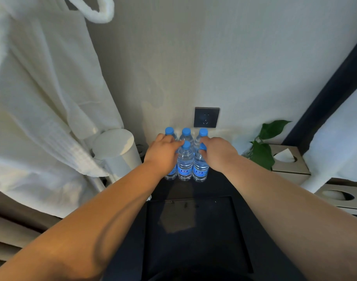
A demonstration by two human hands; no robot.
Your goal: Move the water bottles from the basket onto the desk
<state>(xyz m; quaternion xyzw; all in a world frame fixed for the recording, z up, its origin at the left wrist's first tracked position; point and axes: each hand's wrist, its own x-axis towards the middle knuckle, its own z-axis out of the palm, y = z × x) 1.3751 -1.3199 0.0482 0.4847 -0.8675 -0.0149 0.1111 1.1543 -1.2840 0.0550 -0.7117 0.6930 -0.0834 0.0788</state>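
left grip [163, 154] clasps the front-left bottle [171, 173], right grip [217, 152] the front-right bottle [200, 171], white canister [116, 147] and plant [262, 153] flanking.

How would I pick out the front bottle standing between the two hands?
Find the dark square wall socket above the black desk; clear plastic water bottles with blue caps cluster below it. Take the middle bottle of the front row, between the left hand and the right hand. Alone in that row, its cap shows whole.

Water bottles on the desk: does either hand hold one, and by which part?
The left hand seems to grip the front-left bottle over its top, cap hidden; the right hand pinches the front-right bottle at its neck.
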